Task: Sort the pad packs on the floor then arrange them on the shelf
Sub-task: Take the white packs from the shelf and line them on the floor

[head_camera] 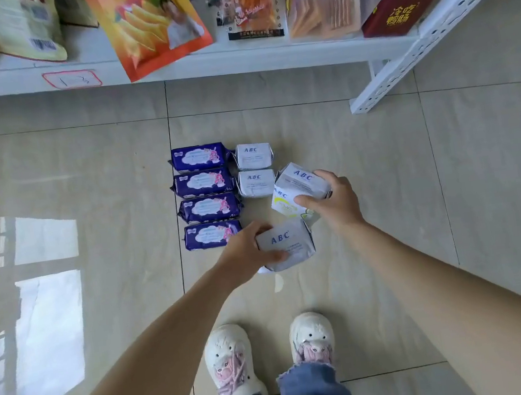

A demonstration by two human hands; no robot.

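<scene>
On the beige tiled floor (63, 164), a column of four dark purple rectangular plastic pad packs (207, 196) is laid out, each pack just beside the next. Immediately to the right, a second column is begun with two pale grey soft-wrapped packs marked ABC (254, 166), touching the purple column's edge.

Below these, a third grey ABC pack (287, 243) is gripped by the left hand (248, 249), thumb along its near edge and fingers curled round its far side. Further right, a fourth grey ABC pack (303, 180) is pinched by the right hand (333, 202), thumb beneath and fingers over the top; under it a white pack with yellow-green print (283, 205) is partly covered, and whether it is also held cannot be told.

Sorting is judged well advanced: the purple group looks finished, the grey group half placed, the white pack unsorted. Nothing is yet set on the white metal shelf (233, 63), whose board is crowded with snack bags. Open tile is left around the rows; the slotted shelf upright (401, 67) stands near on the right.
</scene>
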